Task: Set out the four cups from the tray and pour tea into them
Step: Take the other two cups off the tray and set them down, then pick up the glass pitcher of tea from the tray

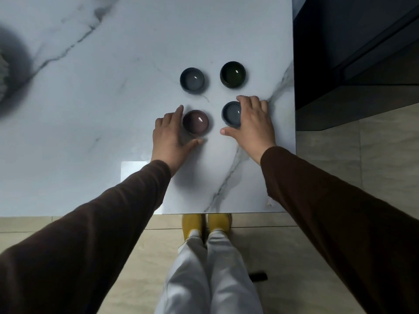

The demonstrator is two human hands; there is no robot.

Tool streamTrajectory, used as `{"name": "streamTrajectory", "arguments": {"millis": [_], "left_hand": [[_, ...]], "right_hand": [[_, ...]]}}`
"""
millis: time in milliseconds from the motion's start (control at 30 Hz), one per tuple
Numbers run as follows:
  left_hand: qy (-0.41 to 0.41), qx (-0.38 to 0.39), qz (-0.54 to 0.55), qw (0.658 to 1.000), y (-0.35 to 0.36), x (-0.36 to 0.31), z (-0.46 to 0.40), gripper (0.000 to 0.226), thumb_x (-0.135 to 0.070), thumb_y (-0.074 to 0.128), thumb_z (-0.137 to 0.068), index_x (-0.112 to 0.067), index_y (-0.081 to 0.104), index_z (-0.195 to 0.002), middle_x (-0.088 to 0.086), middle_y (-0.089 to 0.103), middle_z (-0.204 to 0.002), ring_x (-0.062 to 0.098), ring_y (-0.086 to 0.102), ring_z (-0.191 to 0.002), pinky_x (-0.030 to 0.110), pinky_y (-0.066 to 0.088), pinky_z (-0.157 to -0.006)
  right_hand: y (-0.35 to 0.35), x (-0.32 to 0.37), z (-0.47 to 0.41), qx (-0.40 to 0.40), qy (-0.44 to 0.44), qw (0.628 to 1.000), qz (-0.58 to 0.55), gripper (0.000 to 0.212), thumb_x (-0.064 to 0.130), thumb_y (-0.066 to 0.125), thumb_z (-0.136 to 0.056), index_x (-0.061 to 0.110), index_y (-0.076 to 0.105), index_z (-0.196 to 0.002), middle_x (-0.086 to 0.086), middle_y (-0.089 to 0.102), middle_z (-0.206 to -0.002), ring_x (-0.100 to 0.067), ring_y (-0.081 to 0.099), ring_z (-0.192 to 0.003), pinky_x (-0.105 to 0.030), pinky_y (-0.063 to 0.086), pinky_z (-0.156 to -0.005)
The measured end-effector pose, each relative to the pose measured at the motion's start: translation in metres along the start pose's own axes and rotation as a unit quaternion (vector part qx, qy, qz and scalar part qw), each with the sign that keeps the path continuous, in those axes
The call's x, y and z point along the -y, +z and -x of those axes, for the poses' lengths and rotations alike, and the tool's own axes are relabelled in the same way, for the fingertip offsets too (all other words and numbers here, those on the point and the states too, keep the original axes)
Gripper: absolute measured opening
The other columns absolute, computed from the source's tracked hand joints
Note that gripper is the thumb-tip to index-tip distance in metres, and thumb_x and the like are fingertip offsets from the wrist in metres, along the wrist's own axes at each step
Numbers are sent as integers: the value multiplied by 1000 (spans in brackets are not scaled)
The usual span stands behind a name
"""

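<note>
Four small glazed cups stand in a square on the white marble table [102,109]. At the back are a blue-grey cup [192,80] on the left and a dark green cup [232,74] on the right. My left hand [170,134] curls around the purple cup [195,121] at the front left, fingers on its left side and thumb under its near side. Over the front right blue-grey cup [231,114] lies my right hand [251,123], fingers on its far right rim and thumb at its near side. All four cups look glossy inside. No tray or teapot is visible.
A dark blurred round object [9,71] sits at the table's far left edge. The table's right edge [294,132] lies close to the right-hand cups, with a dark cabinet [351,53] beyond it. My legs and yellow slippers [206,223] stand at the table's front edge.
</note>
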State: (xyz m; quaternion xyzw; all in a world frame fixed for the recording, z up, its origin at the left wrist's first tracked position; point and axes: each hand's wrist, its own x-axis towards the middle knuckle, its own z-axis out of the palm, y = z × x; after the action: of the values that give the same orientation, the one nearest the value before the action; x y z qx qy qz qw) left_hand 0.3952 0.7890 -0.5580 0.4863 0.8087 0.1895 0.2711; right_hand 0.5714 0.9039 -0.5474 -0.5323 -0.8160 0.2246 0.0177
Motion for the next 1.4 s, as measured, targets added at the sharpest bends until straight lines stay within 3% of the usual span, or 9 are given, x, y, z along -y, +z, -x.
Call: {"name": "streamTrajectory", "arguments": {"millis": [233, 533, 867, 1133, 1400], "left_hand": [[20, -20, -68, 997, -75, 31, 24, 68, -32, 70, -85, -15, 44, -145, 7, 46, -145, 33, 41, -130, 42, 37, -107], [-21, -62, -123, 990, -227, 145, 77, 61, -34, 70, -85, -14, 49, -139, 8, 55, -136, 35, 46, -125, 46, 41, -101], [-29, -53, -139, 988, -349, 282, 111, 55, -34, 71, -84, -13, 54, -132, 8, 58, -131, 34, 50, -120, 44, 42, -94], [-51, -37, -139, 988, -411, 337, 87, 55, -32, 70, -84, -14, 53, -134, 8, 58, -131, 34, 48, -121, 44, 43, -97], [-52, -25, -91, 994, -461, 404, 52, 54, -31, 68, -87, -16, 52, -136, 7, 55, -134, 31, 46, -125, 42, 39, -104]], "right_hand": [[-37, 70, 9, -1, -104, 992, 75, 55, 37, 68, -83, 17, 51, -131, -5, 51, -131, -28, 41, -122, -40, 40, -99], [-15, 260, 33, 61, -204, 971, 105, 49, 35, 61, -88, 18, 50, -133, -5, 53, -129, -28, 43, -120, -41, 36, -98], [40, 440, 57, 63, -217, 970, 84, 45, 34, 59, -89, 18, 51, -131, -5, 57, -125, -29, 48, -116, -42, 37, -95], [66, 516, 15, 66, -217, 972, 64, 42, 34, 59, -90, 18, 53, -129, -5, 57, -126, -29, 48, -115, -42, 38, -94], [104, 603, -18, 61, -177, 982, -27, 39, 29, 61, -90, 13, 56, -125, -8, 60, -122, -29, 51, -114, -41, 42, -97]]}}
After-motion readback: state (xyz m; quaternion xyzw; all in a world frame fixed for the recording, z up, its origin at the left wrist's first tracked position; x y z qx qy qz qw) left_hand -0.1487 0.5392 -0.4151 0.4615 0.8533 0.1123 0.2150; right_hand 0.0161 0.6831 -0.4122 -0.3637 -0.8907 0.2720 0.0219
